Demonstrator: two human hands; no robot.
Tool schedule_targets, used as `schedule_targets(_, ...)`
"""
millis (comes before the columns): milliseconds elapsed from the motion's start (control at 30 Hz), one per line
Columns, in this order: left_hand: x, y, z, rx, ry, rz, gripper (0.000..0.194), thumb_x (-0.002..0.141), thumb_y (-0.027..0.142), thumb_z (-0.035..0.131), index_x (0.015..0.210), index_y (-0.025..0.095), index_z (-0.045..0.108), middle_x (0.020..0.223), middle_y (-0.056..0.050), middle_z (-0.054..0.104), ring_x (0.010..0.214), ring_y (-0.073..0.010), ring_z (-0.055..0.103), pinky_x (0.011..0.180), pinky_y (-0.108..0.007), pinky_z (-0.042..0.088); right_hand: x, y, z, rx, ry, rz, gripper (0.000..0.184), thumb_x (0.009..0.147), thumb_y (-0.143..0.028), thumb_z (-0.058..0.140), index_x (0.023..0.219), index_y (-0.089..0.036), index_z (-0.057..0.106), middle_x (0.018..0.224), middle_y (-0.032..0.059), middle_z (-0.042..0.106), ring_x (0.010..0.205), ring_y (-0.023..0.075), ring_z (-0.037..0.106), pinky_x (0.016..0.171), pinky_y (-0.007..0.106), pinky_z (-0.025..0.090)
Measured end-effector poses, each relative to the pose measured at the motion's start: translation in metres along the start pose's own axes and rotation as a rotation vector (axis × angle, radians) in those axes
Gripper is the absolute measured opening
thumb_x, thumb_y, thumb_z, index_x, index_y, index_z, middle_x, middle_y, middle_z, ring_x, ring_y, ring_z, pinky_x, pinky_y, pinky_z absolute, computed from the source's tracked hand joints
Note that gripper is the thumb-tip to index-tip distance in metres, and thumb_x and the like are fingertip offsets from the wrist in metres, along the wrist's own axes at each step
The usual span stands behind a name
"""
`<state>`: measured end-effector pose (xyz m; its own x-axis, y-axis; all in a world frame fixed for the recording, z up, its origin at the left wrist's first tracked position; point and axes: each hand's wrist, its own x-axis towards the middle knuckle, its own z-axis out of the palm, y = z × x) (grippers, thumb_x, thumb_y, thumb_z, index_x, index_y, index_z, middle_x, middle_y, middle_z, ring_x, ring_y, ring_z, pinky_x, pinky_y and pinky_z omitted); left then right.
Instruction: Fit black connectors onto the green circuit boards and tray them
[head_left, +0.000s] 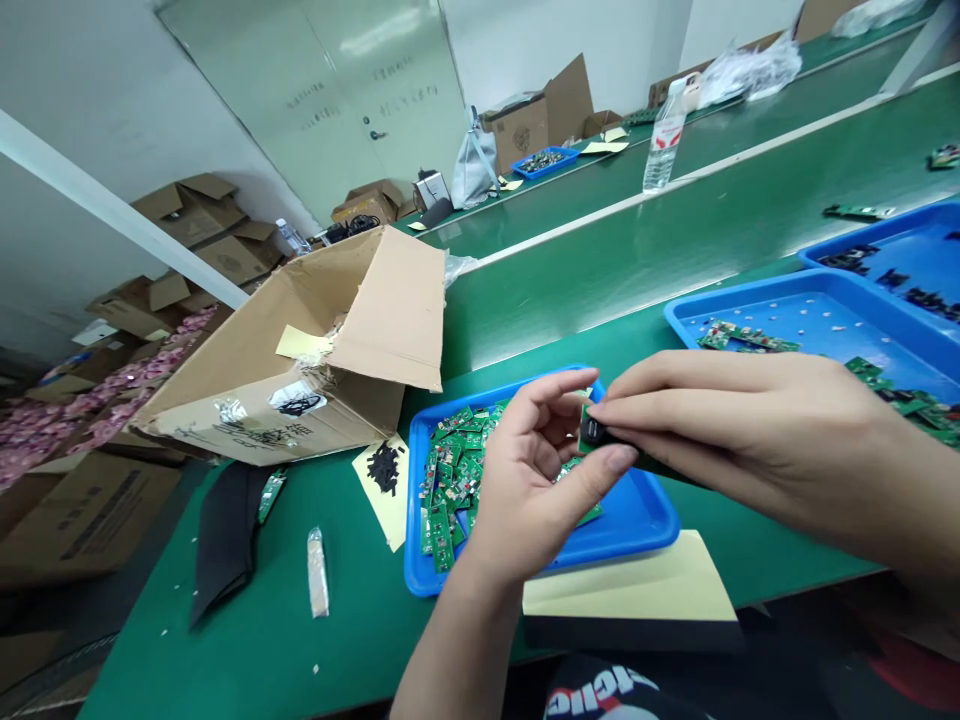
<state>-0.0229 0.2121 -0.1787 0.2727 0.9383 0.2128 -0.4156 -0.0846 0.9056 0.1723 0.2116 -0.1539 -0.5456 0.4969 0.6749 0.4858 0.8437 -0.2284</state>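
A small green circuit board with a black part (592,432) at its end is held up between my two hands, above the blue tray (541,572). My right hand (735,415) pinches it at the black part, its fingers pressed together. From the other side my left hand (536,470) steadies the board, fingers curled and thumb along the lower edge; some of this contact is hidden. Under my hands, the tray holds a pile of green circuit boards (457,470). Left of it, small black pieces (384,467) lie heaped on yellow paper (394,525).
An open cardboard box (300,420) stands at the left, near a black sheet (225,540) and a wrapped strip (317,573). Another blue tray (795,290) with boards is at the right. Yellow paper (630,590) lies in front. A water bottle (664,140) stands farther back.
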Motion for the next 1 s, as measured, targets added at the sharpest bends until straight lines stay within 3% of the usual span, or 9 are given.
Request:
schedule_targets(167,-0.0045,0.0015,0.0114,0.05,0.139,0.134,0.03,0.074,0.013,0.098,0.097,0.028,0.085,0.083,0.002,0.08,0.075,-0.0067,0.075,0.069,-0.009,0.061,0.0031,-0.0058,-0.0046,-0.092,0.042,0.037,0.036,0.114,-0.018,0.041,0.098,-0.015,0.074,0.086,0.0062,0.067,0.065,0.0112,0.063,0.053,0.022,0.048)
schedule_targets(333,-0.0038,0.0028,0.0113,0.058,0.187,0.16,0.032,0.073,0.01,0.098,0.094,0.032,0.087,0.084,0.005,0.083,0.076,-0.0041,0.076,0.071,-0.005,0.06,0.0018,-0.0052,-0.0018,-0.085,0.066,0.033,0.026,0.112,-0.016,0.047,0.113,-0.018,0.073,0.084,0.0027,0.066,0.065,0.0105,0.062,0.058,0.022,0.05)
schedule_targets(467,-0.0062,0.0021,0.0096,0.09,0.195,0.168,0.032,0.081,0.006,0.089,0.097,0.033,0.089,0.083,0.004,0.083,0.072,-0.002,0.073,0.069,-0.003,0.058,0.0029,-0.0064,0.0012,-0.121,0.106,0.067,0.025,0.113,-0.019,0.047,0.132,-0.021,0.064,0.085,0.0009,0.069,0.066,0.0126,0.064,0.061,0.024,0.053)
schedule_targets(600,-0.0083,0.0024,0.0086,0.129,0.221,0.177,0.032,0.081,0.005,0.086,0.096,0.033,0.089,0.074,0.004,0.078,0.063,-0.0017,0.066,0.06,-0.004,0.054,0.0057,-0.0085,0.0018,-0.102,0.091,0.054,0.016,0.112,-0.018,0.051,0.106,-0.019,0.066,0.085,0.0022,0.069,0.07,0.0122,0.065,0.064,0.024,0.051)
schedule_targets(800,-0.0078,0.0035,0.0089,0.17,0.216,0.17,0.033,0.081,0.005,0.085,0.095,0.034,0.089,0.074,0.004,0.077,0.063,-0.0022,0.065,0.064,-0.005,0.056,0.0092,-0.0102,0.0005,-0.203,0.055,0.036,0.034,0.112,-0.018,0.047,0.084,-0.021,0.066,0.086,0.0049,0.071,0.071,0.0154,0.064,0.061,0.03,0.047)
schedule_targets(1000,-0.0096,0.0034,0.0103,0.179,0.229,0.185,0.031,0.082,0.004,0.083,0.093,0.032,0.088,0.082,0.004,0.081,0.072,-0.004,0.073,0.072,-0.007,0.06,0.0102,-0.0099,-0.0033,-0.227,0.02,0.011,0.037,0.111,-0.016,0.046,0.078,-0.018,0.064,0.083,0.0057,0.068,0.068,0.0149,0.061,0.057,0.031,0.044)
